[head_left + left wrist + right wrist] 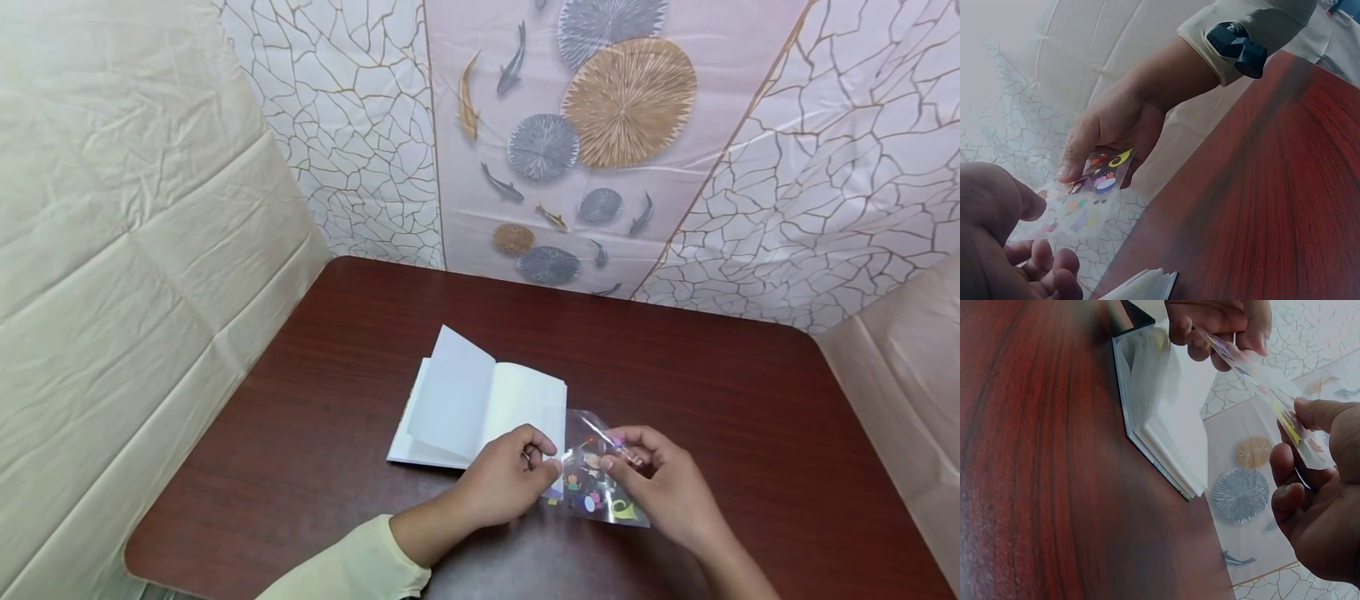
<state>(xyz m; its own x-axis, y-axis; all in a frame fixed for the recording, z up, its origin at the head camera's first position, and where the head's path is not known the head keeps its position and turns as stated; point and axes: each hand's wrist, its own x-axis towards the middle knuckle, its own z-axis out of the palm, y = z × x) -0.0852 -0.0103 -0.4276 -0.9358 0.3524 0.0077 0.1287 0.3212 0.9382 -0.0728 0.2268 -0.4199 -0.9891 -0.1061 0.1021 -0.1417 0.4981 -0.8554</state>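
A clear sticker sheet with small colourful figures is tilted in front of me, overlapping the lower right corner of the open notebook in the head view. My right hand grips its right side, thumb on the near face and fingers behind. At the sheet's left edge is my left hand, fingers loosely bent. In the left wrist view a gap shows between the left thumb and fingertips, with the sheet behind it. The notebook lies on the table with blank pages, one left leaf standing partly raised.
The dark red-brown table has rounded corners. Patterned cloth with fish and round leaf shapes hangs along its back edge, and plain cream cloth hangs at the left. A small black device is strapped at the right sleeve.
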